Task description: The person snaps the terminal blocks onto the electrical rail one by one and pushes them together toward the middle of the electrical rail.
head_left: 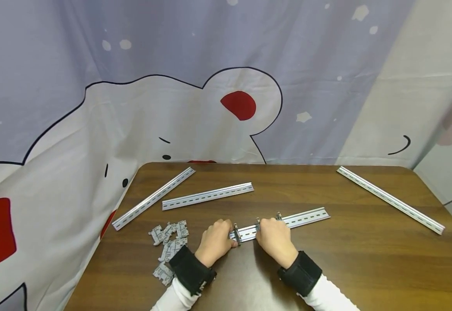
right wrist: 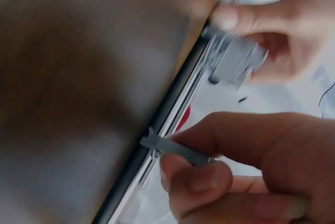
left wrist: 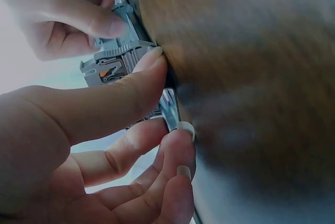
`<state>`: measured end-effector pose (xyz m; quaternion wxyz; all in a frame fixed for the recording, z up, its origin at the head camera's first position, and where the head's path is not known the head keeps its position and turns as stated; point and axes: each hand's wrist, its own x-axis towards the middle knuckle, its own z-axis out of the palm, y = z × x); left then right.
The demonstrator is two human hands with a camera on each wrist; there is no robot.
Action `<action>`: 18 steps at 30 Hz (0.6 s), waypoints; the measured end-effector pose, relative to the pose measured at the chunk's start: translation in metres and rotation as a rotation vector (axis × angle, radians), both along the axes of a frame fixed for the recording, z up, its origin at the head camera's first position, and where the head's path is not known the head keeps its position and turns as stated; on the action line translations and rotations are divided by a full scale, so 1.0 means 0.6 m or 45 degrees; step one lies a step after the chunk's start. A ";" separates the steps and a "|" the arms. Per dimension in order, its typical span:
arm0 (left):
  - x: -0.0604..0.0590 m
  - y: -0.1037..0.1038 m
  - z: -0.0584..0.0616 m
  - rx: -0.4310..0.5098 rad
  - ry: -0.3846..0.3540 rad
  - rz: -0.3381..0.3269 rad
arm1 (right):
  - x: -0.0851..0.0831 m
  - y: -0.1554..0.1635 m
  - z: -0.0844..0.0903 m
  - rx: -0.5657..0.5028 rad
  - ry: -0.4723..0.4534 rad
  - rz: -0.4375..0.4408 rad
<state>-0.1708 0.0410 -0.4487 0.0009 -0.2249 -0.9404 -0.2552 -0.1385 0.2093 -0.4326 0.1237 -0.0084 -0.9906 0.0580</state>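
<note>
- Metal rail [head_left: 288, 221] lay flat near the front middle of the bench [head_left: 342, 259], slanted slightly, both hands at its left end.
- Left hand [head_left: 215, 242] gripped the rail's end, thumb pressed on a grey clip [left wrist: 112, 67] seated there; grip narrow, holding rail and clip.
- Right hand [head_left: 273, 236] pinched a second grey clip [right wrist: 175, 148] against the rail edge; grip narrow, holding that clip.
- Could slip: rail lay loose on smooth wood, so an uneven push might have skewed it or popped a clip off crooked.
- Could pinch a fingertip, with fingers [left wrist: 175, 150] curled right at the rail's sharp end.
- Pile of spare clips [head_left: 169, 246] lay just left of the left wrist, close enough for a sleeve to scatter.
- Three more rails [head_left: 207, 196] lay well apart, out of the way.
- Cartoon curtain [head_left: 226, 86] hung behind.
</note>
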 end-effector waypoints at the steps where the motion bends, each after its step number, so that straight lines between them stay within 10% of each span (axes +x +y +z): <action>1: 0.000 0.000 0.000 0.000 -0.002 0.000 | 0.000 0.004 0.002 -0.001 -0.009 -0.024; 18: -0.003 -0.002 0.000 0.028 -0.064 -0.005 | -0.007 0.051 0.012 -0.063 -0.008 -0.173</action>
